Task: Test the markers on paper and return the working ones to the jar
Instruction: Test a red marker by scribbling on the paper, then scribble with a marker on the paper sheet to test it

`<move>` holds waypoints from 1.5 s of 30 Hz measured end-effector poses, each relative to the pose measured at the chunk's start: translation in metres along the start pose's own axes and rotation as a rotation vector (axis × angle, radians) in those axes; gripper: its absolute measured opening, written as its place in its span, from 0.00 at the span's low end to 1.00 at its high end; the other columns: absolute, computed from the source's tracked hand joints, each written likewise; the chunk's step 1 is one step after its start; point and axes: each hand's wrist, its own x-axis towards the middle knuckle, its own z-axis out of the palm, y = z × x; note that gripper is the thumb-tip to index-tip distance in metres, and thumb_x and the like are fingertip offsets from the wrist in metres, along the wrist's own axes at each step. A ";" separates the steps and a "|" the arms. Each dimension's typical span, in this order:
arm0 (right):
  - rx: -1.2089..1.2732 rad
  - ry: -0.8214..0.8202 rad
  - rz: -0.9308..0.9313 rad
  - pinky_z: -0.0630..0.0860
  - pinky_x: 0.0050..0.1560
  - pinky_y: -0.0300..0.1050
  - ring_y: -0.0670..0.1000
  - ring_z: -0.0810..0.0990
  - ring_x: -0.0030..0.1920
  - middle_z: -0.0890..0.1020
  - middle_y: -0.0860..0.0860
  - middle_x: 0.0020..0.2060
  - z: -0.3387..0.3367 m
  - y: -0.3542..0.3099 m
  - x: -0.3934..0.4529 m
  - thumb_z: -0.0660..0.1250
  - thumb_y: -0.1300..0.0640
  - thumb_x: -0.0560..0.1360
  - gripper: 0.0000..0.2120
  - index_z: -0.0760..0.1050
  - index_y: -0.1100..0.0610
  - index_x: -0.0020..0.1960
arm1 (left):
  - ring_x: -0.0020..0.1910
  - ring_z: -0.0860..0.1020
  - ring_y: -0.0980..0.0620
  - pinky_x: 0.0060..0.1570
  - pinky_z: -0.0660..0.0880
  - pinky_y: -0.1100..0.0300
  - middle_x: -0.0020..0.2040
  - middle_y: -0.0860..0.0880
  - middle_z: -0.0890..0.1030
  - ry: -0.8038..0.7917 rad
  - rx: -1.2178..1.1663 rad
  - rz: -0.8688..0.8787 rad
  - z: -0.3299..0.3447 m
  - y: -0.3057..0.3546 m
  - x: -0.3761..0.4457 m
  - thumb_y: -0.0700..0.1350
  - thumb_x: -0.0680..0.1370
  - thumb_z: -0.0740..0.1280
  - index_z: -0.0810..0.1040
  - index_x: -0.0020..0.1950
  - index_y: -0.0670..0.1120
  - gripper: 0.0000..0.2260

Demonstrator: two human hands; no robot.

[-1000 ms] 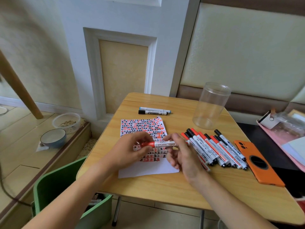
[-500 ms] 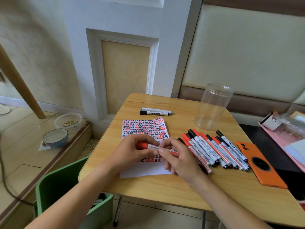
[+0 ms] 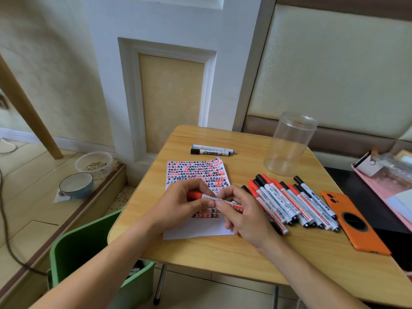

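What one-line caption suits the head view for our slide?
Both hands hold a red marker over the test paper; the jar stands empty.

Wooden table (image 3: 211,253) — carrying paper (image 3: 196,231), marker pile (image 3: 296,204), 2 markers (image 3: 211,150), jar (image 3: 287,143), orange phone (image 3: 354,221).

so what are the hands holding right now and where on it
Both hold one red marker over the paper. The left hand grips the red cap end; the right hand pinches the barrel.
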 end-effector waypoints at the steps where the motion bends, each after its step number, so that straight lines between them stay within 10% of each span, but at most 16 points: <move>1: 0.000 0.000 -0.001 0.71 0.29 0.41 0.49 0.75 0.29 0.77 0.44 0.31 0.000 0.000 0.000 0.70 0.55 0.81 0.04 0.76 0.55 0.52 | 0.37 0.78 0.54 0.39 0.74 0.62 0.39 0.45 0.82 -0.001 0.003 0.001 0.000 0.000 0.000 0.43 0.77 0.75 0.81 0.48 0.46 0.04; 10: 0.031 0.014 -0.017 0.72 0.29 0.42 0.49 0.78 0.33 0.80 0.46 0.37 0.000 0.000 0.000 0.70 0.57 0.80 0.02 0.77 0.54 0.50 | 0.38 0.79 0.56 0.40 0.74 0.63 0.41 0.49 0.83 -0.018 0.002 -0.040 -0.001 -0.001 0.002 0.44 0.78 0.75 0.81 0.49 0.46 0.04; 17: -0.336 0.102 -0.218 0.76 0.49 0.41 0.49 0.80 0.51 0.81 0.44 0.45 0.003 0.005 0.001 0.72 0.58 0.78 0.04 0.80 0.50 0.48 | 0.38 0.80 0.59 0.39 0.72 0.66 0.41 0.55 0.83 -0.016 0.181 -0.036 -0.005 0.002 0.002 0.46 0.78 0.74 0.80 0.49 0.49 0.04; 20: -0.451 0.198 -0.254 0.71 0.44 0.30 0.43 0.78 0.49 0.79 0.42 0.46 0.003 0.002 -0.003 0.71 0.59 0.79 0.04 0.78 0.51 0.52 | 0.51 0.78 0.59 0.49 0.74 0.61 0.52 0.56 0.78 0.095 0.399 0.008 -0.008 -0.007 0.001 0.62 0.79 0.67 0.76 0.56 0.54 0.14; 26: -0.842 0.504 -0.274 0.71 0.31 0.39 0.47 0.75 0.38 0.73 0.48 0.47 -0.026 0.009 -0.002 0.66 0.62 0.81 0.07 0.80 0.52 0.55 | 0.78 0.61 0.52 0.74 0.55 0.47 0.78 0.53 0.66 0.090 0.922 -0.166 -0.019 -0.031 0.001 0.72 0.75 0.43 0.68 0.75 0.61 0.34; 45: -1.321 0.487 -0.025 0.75 0.52 0.53 0.56 0.74 0.56 0.76 0.52 0.52 -0.041 0.033 -0.018 0.71 0.43 0.74 0.20 0.79 0.53 0.61 | 0.71 0.69 0.56 0.72 0.55 0.49 0.73 0.57 0.70 0.075 0.938 -0.163 -0.012 -0.030 -0.001 0.74 0.73 0.47 0.72 0.69 0.62 0.32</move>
